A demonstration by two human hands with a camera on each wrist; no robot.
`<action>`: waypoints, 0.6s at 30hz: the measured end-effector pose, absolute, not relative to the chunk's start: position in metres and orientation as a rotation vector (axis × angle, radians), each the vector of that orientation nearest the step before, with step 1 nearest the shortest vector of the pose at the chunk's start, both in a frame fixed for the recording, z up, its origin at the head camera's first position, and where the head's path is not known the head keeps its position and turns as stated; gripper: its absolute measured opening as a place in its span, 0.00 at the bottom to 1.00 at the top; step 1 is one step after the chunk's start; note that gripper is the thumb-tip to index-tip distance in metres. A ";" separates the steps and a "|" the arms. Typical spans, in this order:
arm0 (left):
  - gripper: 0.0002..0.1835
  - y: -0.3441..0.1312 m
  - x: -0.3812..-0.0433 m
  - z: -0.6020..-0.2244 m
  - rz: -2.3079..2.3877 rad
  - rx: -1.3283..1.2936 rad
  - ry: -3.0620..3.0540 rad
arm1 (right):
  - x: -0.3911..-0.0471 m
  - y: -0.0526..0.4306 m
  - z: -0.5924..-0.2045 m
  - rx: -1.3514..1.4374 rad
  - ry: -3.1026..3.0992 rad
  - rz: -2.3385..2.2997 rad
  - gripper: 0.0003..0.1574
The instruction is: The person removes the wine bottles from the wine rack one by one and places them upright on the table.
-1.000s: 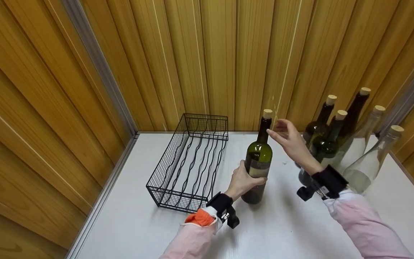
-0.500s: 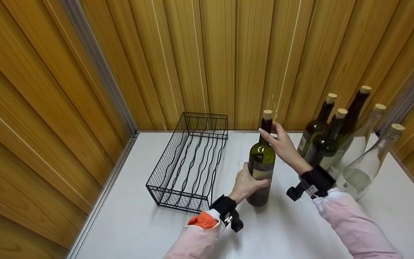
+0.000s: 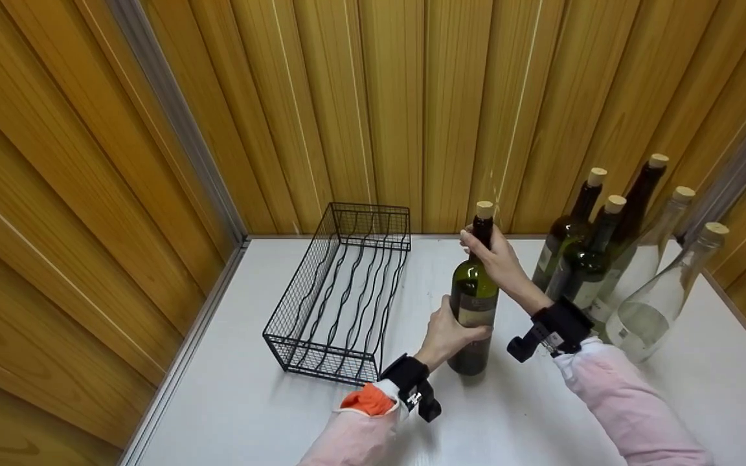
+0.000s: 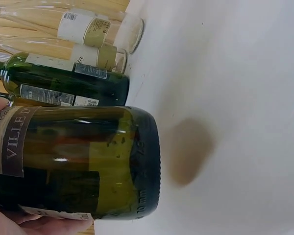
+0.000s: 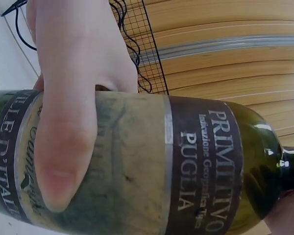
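A green wine bottle [image 3: 472,359] with a cork [image 3: 484,209] in its mouth is upright between both hands. My left hand [image 3: 447,334] grips its lower body, thumb across the front. Around the dark neck curls my right hand [image 3: 501,262], thumb in front and fingers behind. In the left wrist view, a shadow lies apart from the bottle's base [image 4: 142,164]. The right wrist view has the left thumb [image 5: 63,152] lying over the printed label [image 5: 201,166]. To the left of the hands stands a black wire wine rack [image 3: 321,359] with wavy bars.
Several corked bottles stand at the right, dark green ones such as the near green bottle [image 3: 587,259] and two clear ones, including the front clear bottle [image 3: 645,317]. Behind the white table [image 3: 230,401] rises a wood-panelled wall [image 3: 386,116].
My right hand has moved left from beside the bottle and closed round its neck. The left hand has shifted the bottle slightly right and toward me.
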State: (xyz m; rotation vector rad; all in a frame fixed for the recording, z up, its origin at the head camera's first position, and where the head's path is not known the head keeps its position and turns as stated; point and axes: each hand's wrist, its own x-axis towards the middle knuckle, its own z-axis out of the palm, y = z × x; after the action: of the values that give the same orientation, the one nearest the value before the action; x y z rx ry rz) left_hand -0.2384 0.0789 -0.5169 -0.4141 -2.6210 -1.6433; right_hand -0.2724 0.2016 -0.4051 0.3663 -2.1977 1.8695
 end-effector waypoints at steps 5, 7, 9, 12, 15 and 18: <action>0.33 0.079 -0.237 -0.519 -1.650 -0.407 -2.626 | -0.275 0.200 -0.408 0.394 -2.113 1.971 0.15; 0.33 0.079 -0.237 -0.520 -1.659 -0.409 -2.625 | -0.274 0.199 -0.406 0.394 -2.100 2.000 0.11; 0.33 0.079 -0.237 -0.521 -1.665 -0.407 -2.625 | -0.269 0.198 -0.401 0.406 -2.107 2.000 0.08; 0.33 0.080 -0.236 -0.521 -1.678 -0.413 -2.615 | -0.260 0.196 -0.393 0.388 -2.116 1.995 0.09; 0.33 0.080 -0.236 -0.521 -1.681 -0.419 -2.610 | -0.255 0.193 -0.386 0.379 -2.116 1.982 0.14; 0.33 0.082 -0.235 -0.520 -1.679 -0.423 -2.619 | -0.253 0.192 -0.385 0.387 -2.098 1.974 0.15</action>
State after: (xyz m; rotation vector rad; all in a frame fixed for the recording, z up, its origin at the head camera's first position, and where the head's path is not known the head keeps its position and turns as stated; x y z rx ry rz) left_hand -0.2346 0.0815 -0.5203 -0.4230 -2.6185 -1.6790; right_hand -0.2534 0.1920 -0.3850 0.3867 -2.0985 1.9741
